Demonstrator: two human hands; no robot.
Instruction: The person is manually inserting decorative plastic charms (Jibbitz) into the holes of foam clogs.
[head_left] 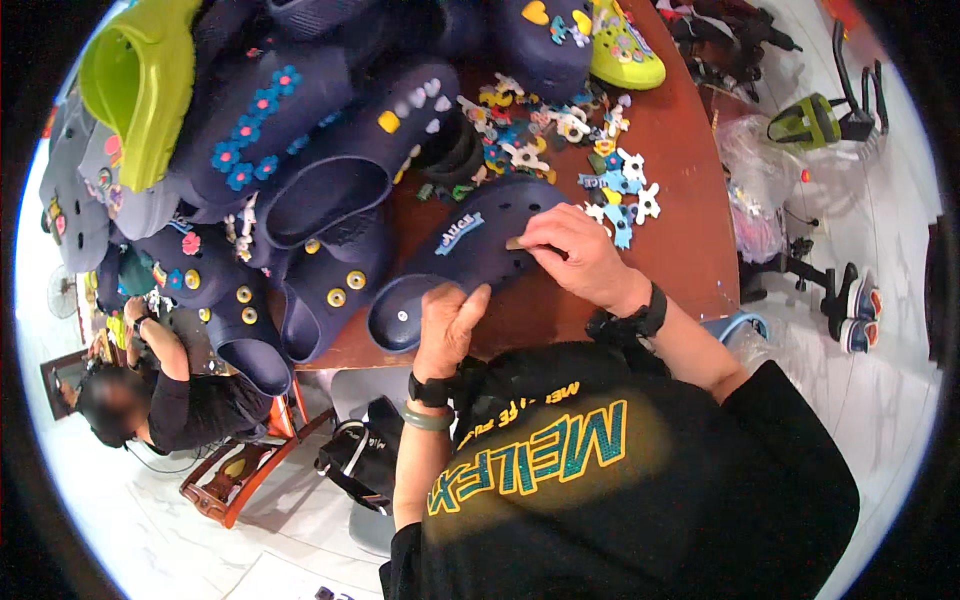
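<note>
A dark navy clog with a blue lettered charm on its upper lies sideways at the table's near edge. My left hand is closed round the near side of this clog, by its heel opening. Over the holes in the toe part, my right hand pinches a small yellowish-brown piece between thumb and fingers. The piece is at the clog's surface; its kind is too small to tell. Beyond the toe lies a loose pile of colourful shoe charms, with blue and white charms nearer my right hand.
Several navy clogs with charms are heaped on the left of the brown table. Lime-green clogs lie among them. A person in black works at far left. A wooden chair and a grey chair stand below.
</note>
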